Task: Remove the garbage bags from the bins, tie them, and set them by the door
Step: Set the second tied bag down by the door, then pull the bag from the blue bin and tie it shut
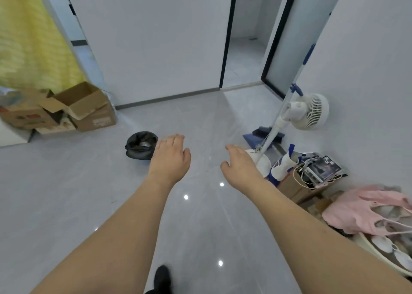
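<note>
A small round bin lined with a black garbage bag point(141, 145) stands on the grey floor ahead, left of centre. Both my arms stretch forward over the floor. My left hand point(171, 155) hovers just right of the bin, palm down, fingers loosely apart, holding nothing. Further right, my right hand point(239, 164) is also palm down and empty, in front of a white fan base point(264, 162). An open doorway point(243, 48) with a dark frame lies straight ahead.
Open cardboard boxes point(84, 108) sit at the left under a yellow cloth point(29, 37). At the right stand a white fan point(310, 112), a blue dustpan point(260, 137), a box of cables point(312, 175) and pink clothes point(365, 209). My dark shoe point(162, 278) shows below.
</note>
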Demonstrator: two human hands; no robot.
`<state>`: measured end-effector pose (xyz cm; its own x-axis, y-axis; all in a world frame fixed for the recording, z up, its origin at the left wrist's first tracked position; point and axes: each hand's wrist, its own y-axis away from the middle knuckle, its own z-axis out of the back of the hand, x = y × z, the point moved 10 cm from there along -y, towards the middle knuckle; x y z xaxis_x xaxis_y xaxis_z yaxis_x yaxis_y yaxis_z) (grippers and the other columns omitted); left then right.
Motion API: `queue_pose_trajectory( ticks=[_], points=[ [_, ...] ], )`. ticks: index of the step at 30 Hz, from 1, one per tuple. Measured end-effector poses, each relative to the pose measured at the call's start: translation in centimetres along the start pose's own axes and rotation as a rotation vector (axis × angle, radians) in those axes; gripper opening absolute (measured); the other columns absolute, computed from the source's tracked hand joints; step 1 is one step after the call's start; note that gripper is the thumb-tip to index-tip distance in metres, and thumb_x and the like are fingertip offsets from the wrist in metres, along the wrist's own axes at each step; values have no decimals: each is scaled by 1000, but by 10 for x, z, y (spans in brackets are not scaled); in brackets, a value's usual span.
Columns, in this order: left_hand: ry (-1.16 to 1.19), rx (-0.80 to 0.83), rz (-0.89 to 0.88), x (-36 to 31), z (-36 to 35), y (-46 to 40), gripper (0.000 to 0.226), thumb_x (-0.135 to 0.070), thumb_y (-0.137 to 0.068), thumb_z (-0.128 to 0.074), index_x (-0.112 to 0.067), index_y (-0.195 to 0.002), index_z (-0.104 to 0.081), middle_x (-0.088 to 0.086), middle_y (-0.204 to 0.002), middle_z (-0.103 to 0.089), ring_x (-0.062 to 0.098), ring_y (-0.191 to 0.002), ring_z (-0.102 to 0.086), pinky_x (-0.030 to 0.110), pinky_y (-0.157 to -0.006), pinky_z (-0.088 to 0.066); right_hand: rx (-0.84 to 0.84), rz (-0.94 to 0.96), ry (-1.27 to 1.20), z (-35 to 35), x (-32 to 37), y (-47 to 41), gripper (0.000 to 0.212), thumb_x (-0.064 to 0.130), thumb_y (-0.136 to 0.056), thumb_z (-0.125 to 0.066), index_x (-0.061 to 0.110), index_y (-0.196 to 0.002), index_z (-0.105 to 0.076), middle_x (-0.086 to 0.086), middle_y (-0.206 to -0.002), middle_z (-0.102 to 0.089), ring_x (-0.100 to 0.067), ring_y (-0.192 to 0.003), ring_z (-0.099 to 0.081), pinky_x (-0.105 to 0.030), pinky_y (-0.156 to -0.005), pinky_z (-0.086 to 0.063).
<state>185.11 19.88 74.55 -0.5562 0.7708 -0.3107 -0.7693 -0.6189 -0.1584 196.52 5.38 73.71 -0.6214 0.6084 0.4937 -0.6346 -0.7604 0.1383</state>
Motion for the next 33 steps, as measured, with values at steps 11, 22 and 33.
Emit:
queue_pose_trajectory(
  ticks=[11,22,33],
  points=[
    [69,101,92,169,-46,-208,44,-25,-94,-38,-2,-130,-50,14,-131,-56,33,-118,-50,45,-108,-31,92,-103,-77,-67,67,-241,57,17,-94,-42,4,-148,-30,-13,-155,-31,-26,-143,-28,-35,-118,-20],
    [112,115,276,310,-101,-366,40,-18,-98,-43,-2,-135,-47,14,-138,-51,31,-126,-44,37,-108,-28,303,-131,-123,-175,100,-459,57,18,-96,-42,5,-149,-27,-12,-156,-29,-25,-143,-27,-33,-117,-20],
    [514,-89,917,593,-368,-373,43,-26,-98,-42,-7,-136,-44,12,-137,-49,29,-123,-49,39,-102,-41,399,-522,-474,-484,36,-639,53,20,-97,-41,10,-149,-32,-8,-154,-35,-26,-137,-37,-33,-107,-31]
  ],
)
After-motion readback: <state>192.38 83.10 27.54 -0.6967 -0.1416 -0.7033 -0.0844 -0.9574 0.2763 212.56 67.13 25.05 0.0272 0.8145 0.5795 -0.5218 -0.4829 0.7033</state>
